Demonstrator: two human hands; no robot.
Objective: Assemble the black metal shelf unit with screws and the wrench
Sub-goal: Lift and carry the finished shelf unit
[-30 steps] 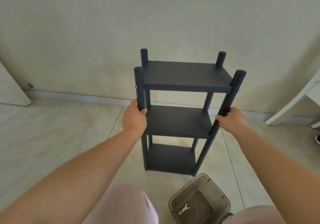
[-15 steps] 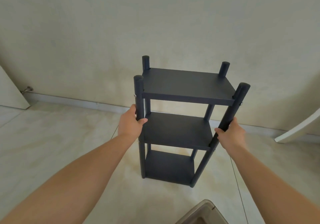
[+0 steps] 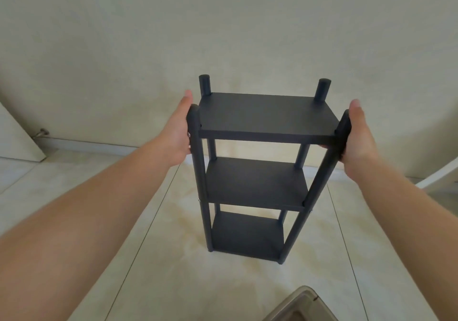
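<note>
Shelf unit (image 3: 267, 115) between both hands' grip

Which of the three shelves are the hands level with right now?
The top shelf: left hand and right hand flank it; the other two sit lower.

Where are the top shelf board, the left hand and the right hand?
top shelf board (image 3: 267, 115): head view, middle of its upper face.
left hand (image 3: 177, 132): head view, palm beside the front left post.
right hand (image 3: 359, 139): head view, back of the hand.
</note>
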